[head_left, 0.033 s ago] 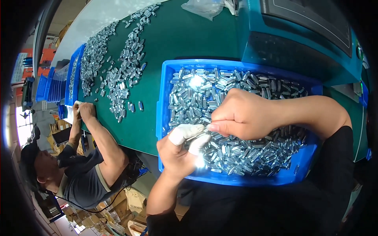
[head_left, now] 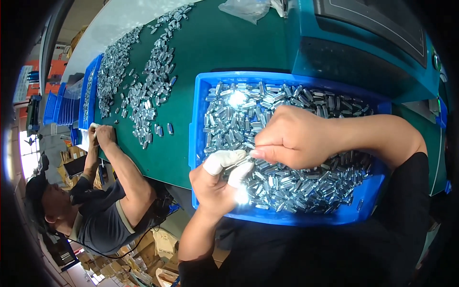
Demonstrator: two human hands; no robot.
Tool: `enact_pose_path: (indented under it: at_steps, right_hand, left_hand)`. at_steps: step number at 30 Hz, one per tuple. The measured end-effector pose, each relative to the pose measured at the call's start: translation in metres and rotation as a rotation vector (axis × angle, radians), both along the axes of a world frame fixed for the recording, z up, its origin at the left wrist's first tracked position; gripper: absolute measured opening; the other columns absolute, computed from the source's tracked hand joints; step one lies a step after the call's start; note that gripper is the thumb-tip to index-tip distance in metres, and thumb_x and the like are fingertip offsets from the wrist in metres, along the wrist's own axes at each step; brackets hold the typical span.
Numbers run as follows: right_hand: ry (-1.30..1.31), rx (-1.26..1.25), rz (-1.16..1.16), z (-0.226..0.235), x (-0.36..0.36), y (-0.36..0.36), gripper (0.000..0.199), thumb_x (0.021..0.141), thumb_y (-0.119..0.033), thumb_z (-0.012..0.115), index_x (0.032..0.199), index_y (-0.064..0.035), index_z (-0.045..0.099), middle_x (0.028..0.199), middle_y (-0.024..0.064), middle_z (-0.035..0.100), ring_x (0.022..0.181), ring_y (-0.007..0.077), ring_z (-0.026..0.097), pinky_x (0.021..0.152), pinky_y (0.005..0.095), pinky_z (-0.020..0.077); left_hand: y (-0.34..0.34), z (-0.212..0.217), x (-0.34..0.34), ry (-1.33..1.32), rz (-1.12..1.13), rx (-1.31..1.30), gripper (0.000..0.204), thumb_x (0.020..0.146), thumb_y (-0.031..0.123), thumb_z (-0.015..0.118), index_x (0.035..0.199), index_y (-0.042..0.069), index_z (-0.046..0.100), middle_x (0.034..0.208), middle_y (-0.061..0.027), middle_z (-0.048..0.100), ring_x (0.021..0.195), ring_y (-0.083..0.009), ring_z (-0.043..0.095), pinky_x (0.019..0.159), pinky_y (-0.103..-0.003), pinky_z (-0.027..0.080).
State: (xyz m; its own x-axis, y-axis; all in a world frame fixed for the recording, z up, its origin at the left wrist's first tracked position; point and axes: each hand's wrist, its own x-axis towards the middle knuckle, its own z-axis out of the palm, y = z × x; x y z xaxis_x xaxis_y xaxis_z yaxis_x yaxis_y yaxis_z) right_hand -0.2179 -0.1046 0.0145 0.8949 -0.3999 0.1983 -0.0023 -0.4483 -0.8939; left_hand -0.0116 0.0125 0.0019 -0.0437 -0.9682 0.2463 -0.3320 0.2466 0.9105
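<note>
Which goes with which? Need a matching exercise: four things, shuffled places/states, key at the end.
Things:
1. Left hand
2. Right hand
3. Blue bin
4. Teal machine

Places or states:
A. Stands beyond the bin, at the upper right of the view
B. Has white finger covers on thumb and forefinger
C. Holds a mass of small metal pieces beneath both hands
D. Shows no finger covers; thumb pressed to the curled forefinger

Pairs: 1-B, 2-D, 3-C, 4-A
</note>
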Motion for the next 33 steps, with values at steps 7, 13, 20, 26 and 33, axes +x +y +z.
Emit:
enact_pose_path:
  at_steps: [7,13,20,26,33]
  right_hand:
    - [-0.029,-0.226,-0.03,-0.002,-0.003,-0.005,0.034,0.094,-0.016,0.061,0.063,-0.0062,0.049,0.055,0.0116,0.048,0.051,0.0339,0.052,0.05,0.0429,0.0396]
    - [-0.055,-0.218,-0.012,-0.005,-0.002,-0.004,0.033,0.094,-0.015,0.061,0.064,-0.0055,0.049,0.057,0.0119,0.049,0.052,0.0338,0.052,0.05,0.0432,0.0399]
    - [-0.101,-0.225,0.0,0.0,0.0,-0.004,0.032,0.094,-0.013,0.061,0.065,-0.0046,0.05,0.056,0.0119,0.049,0.052,0.0338,0.052,0.05,0.0429,0.0398]
    - [-0.094,-0.155,0.041,0.003,-0.001,-0.01,0.036,0.095,-0.014,0.061,0.063,-0.0034,0.048,0.055,0.0115,0.048,0.05,0.0313,0.051,0.049,0.0411,0.0388]
    - [-0.135,-0.183,0.003,0.006,-0.007,-0.015,0.036,0.097,-0.014,0.058,0.063,-0.0031,0.05,0.054,0.0103,0.049,0.047,0.0272,0.051,0.047,0.0376,0.0385]
  left_hand:
    - [0.0,0.002,-0.007,0.076,0.045,0.056,0.015,0.089,-0.006,0.067,0.103,-0.002,0.062,0.087,-0.0108,0.069,0.067,-0.013,0.066,0.058,-0.026,0.054]
    - [0.002,-0.002,-0.004,-0.174,0.054,-0.121,0.013,0.09,-0.005,0.066,0.102,-0.002,0.061,0.088,-0.011,0.069,0.067,-0.012,0.065,0.057,-0.024,0.053]
    - [0.004,-0.001,-0.009,-0.19,0.156,-0.129,0.018,0.082,-0.001,0.076,0.095,-0.001,0.064,0.087,-0.013,0.072,0.074,-0.0234,0.072,0.065,-0.029,0.055]
    - [-0.001,-0.001,-0.009,-0.298,0.139,-0.251,0.019,0.083,0.001,0.075,0.096,-0.002,0.062,0.087,-0.0142,0.07,0.073,-0.0276,0.07,0.064,-0.031,0.055]
    - [-0.002,0.003,-0.002,-0.488,0.232,-0.308,0.011,0.094,0.011,0.064,0.096,0.0,0.063,0.081,-0.0137,0.067,0.064,-0.0244,0.066,0.058,-0.031,0.052]
